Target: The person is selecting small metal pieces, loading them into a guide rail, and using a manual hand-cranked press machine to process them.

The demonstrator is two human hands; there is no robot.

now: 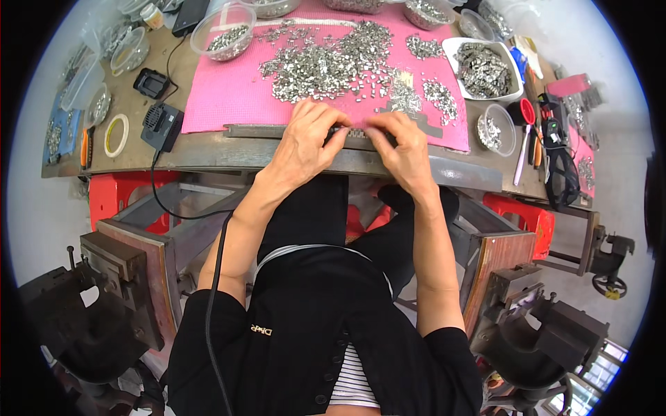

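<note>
Nearest me on the feed runs the bench (194,159) with its front edge, and just past it, along the near side of the pink mat (222,93), lies the dark metal bar (257,130), right there beneath the fingers! My left hand (312,135) curls down over it, thumb and fingertips drawn together; my right hand (402,142) mirrors it, just to the right, the two well close but apart. Something dark shows inside each curl, but I can't tell what it is, nor whether either hand truly grips it. That bar looks stiff and fairly heavy to me; I'd take it by its ends, away from the small slotted section (357,135) between the hands. Beyond it, what a spread: the pile of small silvery metal pieces (312,73) sprawls across the mat. Each piece, I judge, is light, hard and slick, quick to skid, so I'd pinch one at a time by its sides with the fingertips. Farther off, the clear tub (200,40) stands at the left with more pieces inside; it looks thin-walled and flexible, so I'd cup it low.
</note>
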